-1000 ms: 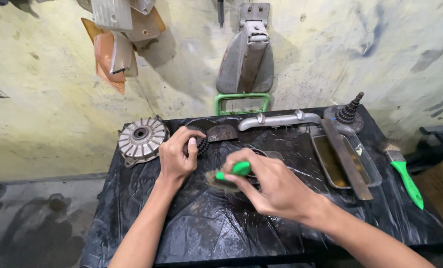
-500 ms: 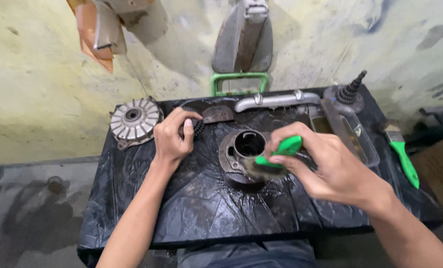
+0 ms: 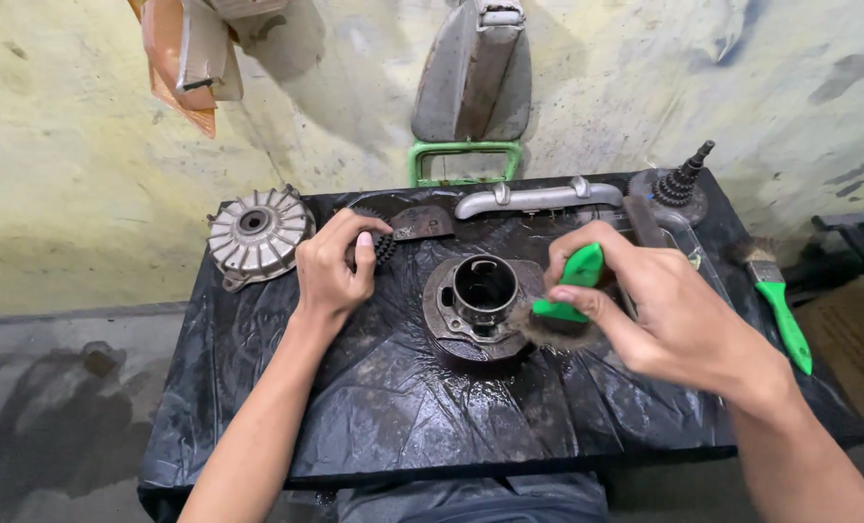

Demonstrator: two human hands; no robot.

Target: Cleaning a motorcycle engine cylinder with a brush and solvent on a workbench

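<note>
My right hand (image 3: 660, 300) is closed around a brush with a green handle (image 3: 570, 281). Its dark bristles press on the right edge of a round metal part (image 3: 480, 310) with a big hole in the middle. That part sits flat in the middle of the table, on a wet black plastic sheet (image 3: 403, 407).

My left hand (image 3: 335, 266) is curled over a small dark toothed gear (image 3: 384, 247), just left of the round part. I cannot tell if my fingers really grip it or only rest on it.

At the back left lies a grey wheel hub with fins (image 3: 256, 232). A bent silver pipe (image 3: 534, 199) lies along the back edge. 1 more green brush (image 3: 779, 305) lies at the far right.
</note>
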